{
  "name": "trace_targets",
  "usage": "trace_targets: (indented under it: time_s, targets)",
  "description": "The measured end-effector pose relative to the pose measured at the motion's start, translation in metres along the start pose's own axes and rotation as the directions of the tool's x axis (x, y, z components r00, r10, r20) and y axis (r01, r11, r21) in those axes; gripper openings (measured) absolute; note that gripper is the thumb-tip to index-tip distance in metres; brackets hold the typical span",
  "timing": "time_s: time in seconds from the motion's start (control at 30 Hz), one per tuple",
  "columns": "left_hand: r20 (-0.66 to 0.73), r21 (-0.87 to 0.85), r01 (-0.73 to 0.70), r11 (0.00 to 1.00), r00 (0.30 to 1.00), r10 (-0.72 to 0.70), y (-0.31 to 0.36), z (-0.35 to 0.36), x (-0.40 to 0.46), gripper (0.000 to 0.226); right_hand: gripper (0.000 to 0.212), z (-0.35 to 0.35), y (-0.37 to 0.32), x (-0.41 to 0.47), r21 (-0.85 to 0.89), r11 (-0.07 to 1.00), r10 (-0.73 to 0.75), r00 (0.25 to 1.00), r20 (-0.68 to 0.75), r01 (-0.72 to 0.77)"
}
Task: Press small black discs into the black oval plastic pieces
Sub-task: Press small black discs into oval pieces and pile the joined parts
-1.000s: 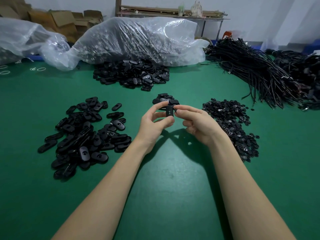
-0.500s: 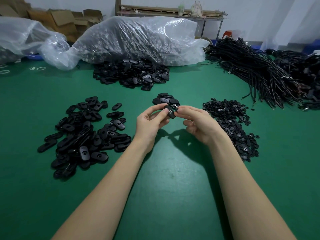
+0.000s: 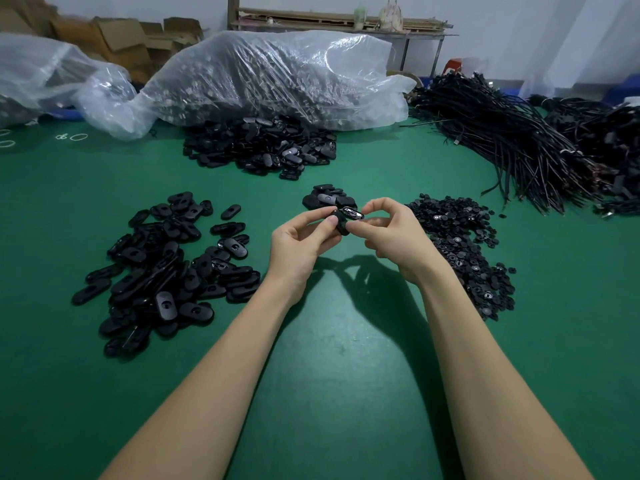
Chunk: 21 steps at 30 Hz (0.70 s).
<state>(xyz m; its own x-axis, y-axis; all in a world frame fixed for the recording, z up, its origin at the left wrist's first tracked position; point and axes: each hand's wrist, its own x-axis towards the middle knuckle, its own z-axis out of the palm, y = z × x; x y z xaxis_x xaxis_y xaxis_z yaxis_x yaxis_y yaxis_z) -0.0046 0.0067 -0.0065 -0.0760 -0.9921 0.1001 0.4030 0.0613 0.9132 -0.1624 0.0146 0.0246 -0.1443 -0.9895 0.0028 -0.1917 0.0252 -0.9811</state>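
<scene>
Above the green tabletop, left hand and right hand each grip, fingers curled, one black oval piece held between them, its lower half hidden by fingertips; whether a disc is seated cannot be determined.

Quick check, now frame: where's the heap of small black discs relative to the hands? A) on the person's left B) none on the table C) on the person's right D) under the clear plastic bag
C: the small black discs lie heaped on the green table just beyond the right hand; the left hand side holds the oval pieces.
</scene>
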Motion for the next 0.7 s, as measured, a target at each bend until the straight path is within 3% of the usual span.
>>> trace_targets:
  time_s: [0.57,0.7]
  targets:
    - [0.029,0.147,-0.042,0.988,0.999,0.038,-0.004,-0.005,0.001,0.023,0.025,0.008,0.006,-0.003,0.053,0.991,0.128,0.986,-0.11,-0.123]
    - [-0.011,0.091,0.003,0.996,1.0,-0.002,-0.004,-0.006,0.002,0.024,0.02,0.01,0.006,-0.007,0.058,0.995,0.087,0.995,-0.042,-0.085]
